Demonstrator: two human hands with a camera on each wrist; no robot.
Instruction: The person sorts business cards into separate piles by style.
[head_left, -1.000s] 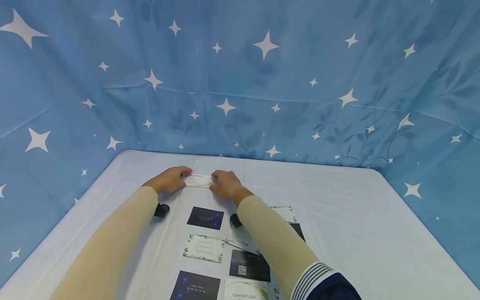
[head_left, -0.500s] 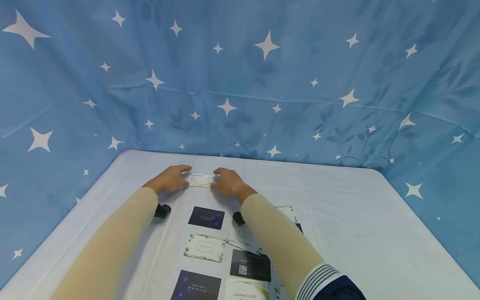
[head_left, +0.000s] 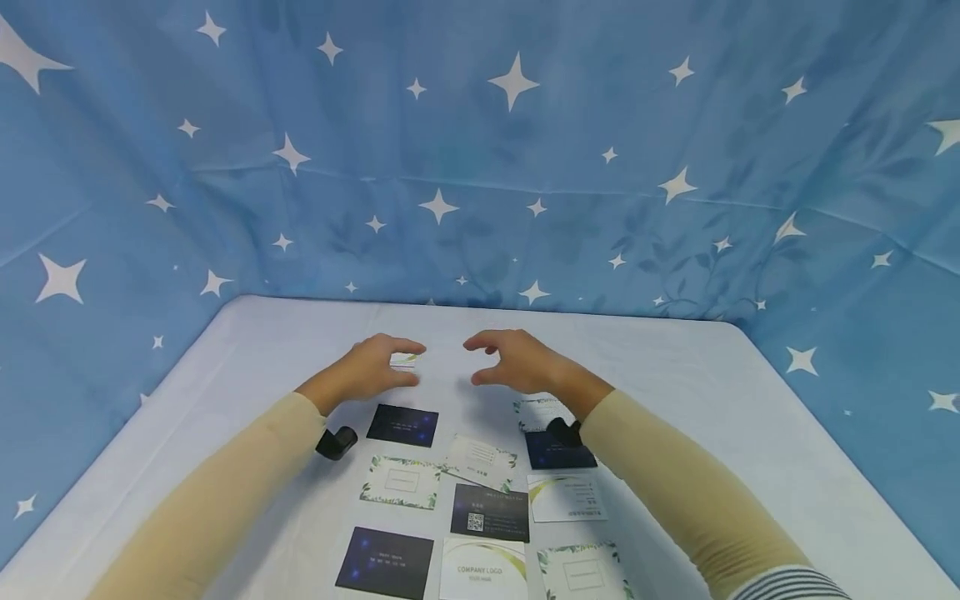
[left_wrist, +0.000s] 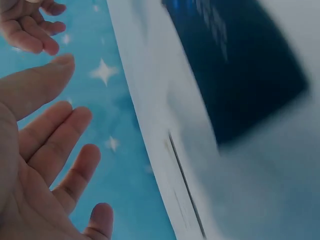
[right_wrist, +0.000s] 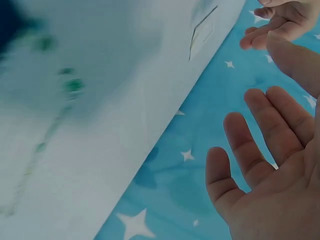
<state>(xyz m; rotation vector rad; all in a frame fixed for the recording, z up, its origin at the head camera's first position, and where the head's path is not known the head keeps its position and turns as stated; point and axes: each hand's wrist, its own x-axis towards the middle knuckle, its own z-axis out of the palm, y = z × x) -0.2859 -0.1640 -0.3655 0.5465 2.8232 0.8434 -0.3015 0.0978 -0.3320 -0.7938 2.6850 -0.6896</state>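
Above the far part of the table, my left hand has its fingers spread apart and holds nothing. Behind it a white business card with a gold curve lies on the cloth, partly covered by the hand. My right hand hovers to its right, thumb and fingers parted, nothing between them. Both palms face each other, and the left wrist view shows relaxed fingers. Nearest below the hands lie a dark blue card and, under the right wrist, a leaf-bordered card.
More cards lie toward me: a dark card, leaf-bordered cards, a black card with a QR code, a gold-curve card and a COMPANY LOGO card. A starry blue curtain hangs behind the white table.
Both hands have let go of the white card's ends and risen. The right hand has moved off to the right, the left slightly right. The card stays on the table.
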